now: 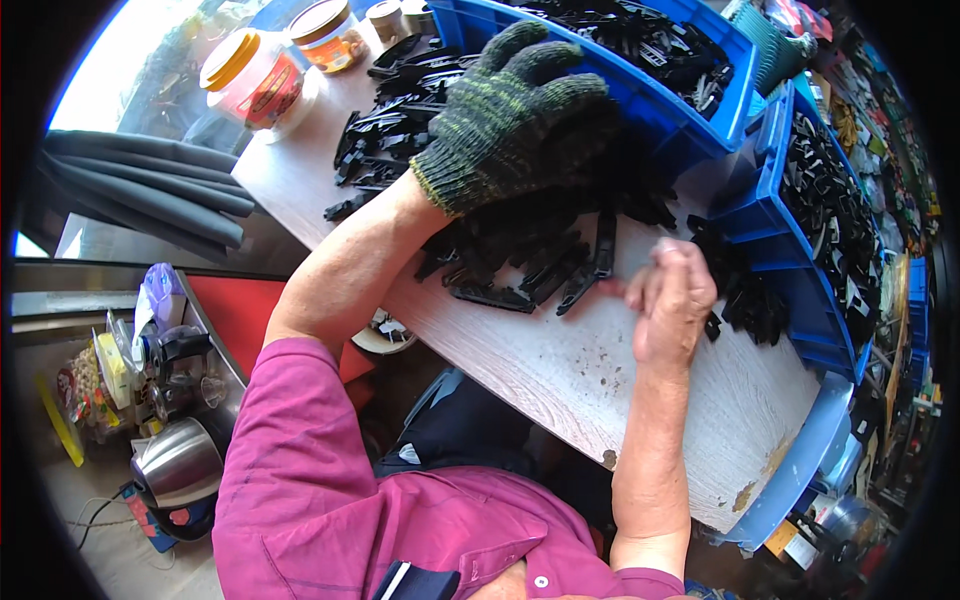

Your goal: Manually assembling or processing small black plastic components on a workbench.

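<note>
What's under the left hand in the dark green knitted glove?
Around the gloved left hand, small black plastic parts lie heaped on a pale wood-grain table. Directly beneath is covered; contact can't be told.

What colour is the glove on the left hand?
The glove is very dark green, nearly black, with yellow-green flecks, best seen in the head view.

Bright daylight fills a window (105,100) at upper left, with bunched grey fabric (150,185) below it. The pale wood-grain table (570,380) has chipped patches along its near edge.
</note>
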Available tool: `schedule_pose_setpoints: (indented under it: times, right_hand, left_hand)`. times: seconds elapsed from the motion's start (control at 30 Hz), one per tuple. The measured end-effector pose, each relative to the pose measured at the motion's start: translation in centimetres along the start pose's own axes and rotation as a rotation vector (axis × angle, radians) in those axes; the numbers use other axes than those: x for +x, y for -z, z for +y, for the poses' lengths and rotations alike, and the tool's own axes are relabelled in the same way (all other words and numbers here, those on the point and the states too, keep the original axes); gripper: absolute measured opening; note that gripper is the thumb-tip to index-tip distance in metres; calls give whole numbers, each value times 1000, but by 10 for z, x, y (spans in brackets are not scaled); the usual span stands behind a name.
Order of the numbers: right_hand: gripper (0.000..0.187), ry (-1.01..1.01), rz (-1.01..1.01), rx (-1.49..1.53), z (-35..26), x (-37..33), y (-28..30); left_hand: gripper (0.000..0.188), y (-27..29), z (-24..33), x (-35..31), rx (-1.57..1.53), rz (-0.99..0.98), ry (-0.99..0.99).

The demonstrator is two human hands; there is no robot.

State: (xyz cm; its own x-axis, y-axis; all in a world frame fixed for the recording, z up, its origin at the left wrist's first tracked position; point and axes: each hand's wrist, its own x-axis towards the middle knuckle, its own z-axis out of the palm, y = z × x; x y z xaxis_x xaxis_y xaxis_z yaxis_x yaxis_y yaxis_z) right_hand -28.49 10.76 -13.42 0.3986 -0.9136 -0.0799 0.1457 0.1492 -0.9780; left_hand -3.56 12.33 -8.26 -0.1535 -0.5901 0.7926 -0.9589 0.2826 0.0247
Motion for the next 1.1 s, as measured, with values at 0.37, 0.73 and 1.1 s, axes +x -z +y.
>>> schedule_pose_setpoints:
  times: [0.37,0.73,1.1]
  right_hand:
    - [26,63,56,-23,-1,-1,0]
    - [24,64,214,78,2,2,1]
    - [23,73,70,29,0,4,3]
  left_hand:
    - [27,17,-18,12,9,280,-111]
    - [33,77,15,-64,-356,314,463]
    - [33,81,108,-126,-193,-237,335]
